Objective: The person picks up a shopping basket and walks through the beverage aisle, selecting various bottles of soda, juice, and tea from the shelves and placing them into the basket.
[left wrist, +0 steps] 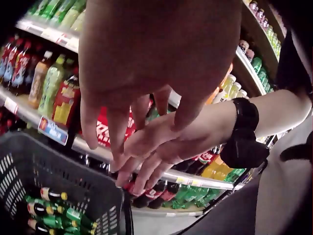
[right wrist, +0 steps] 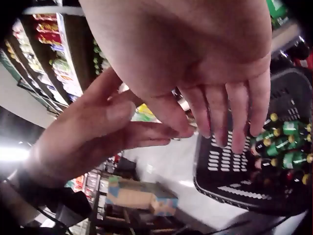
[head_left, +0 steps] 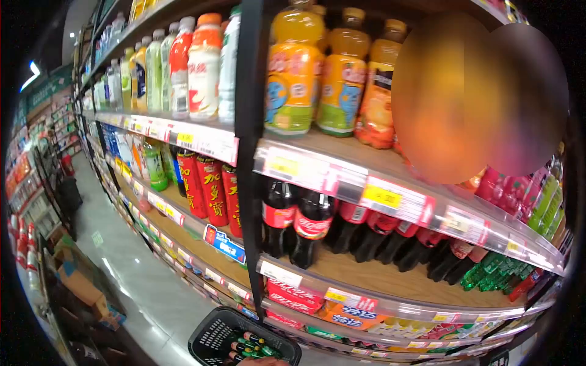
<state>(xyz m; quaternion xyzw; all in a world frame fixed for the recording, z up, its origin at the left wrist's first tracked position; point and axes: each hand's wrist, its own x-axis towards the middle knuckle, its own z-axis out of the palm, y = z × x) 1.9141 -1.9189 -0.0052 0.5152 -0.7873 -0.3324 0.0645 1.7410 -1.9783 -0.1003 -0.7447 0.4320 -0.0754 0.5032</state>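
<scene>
In the left wrist view my left hand [left wrist: 156,58] reaches down from the top, fingers loosely extended. My right hand [left wrist: 181,137], a black strap on its wrist, crosses close to its fingertips. The right wrist view shows my right hand [right wrist: 195,63] with straight fingers overlapping the basket's side, and my left hand [right wrist: 83,132] beside it. No object shows in either hand. A black shopping basket [head_left: 204,329] is below, with several small bottles [left wrist: 73,215] in it, green and dark with yellow caps. Only a sliver of one hand appears at the head view's bottom edge.
Shelves of drinks rise in front, with orange juice bottles [head_left: 293,79] above cola bottles [head_left: 311,232]. Red cans [head_left: 210,189] stand left of a black shelf post [head_left: 247,122]. An aisle floor [head_left: 128,280] runs along the left, with a cardboard box [head_left: 82,280] beside it.
</scene>
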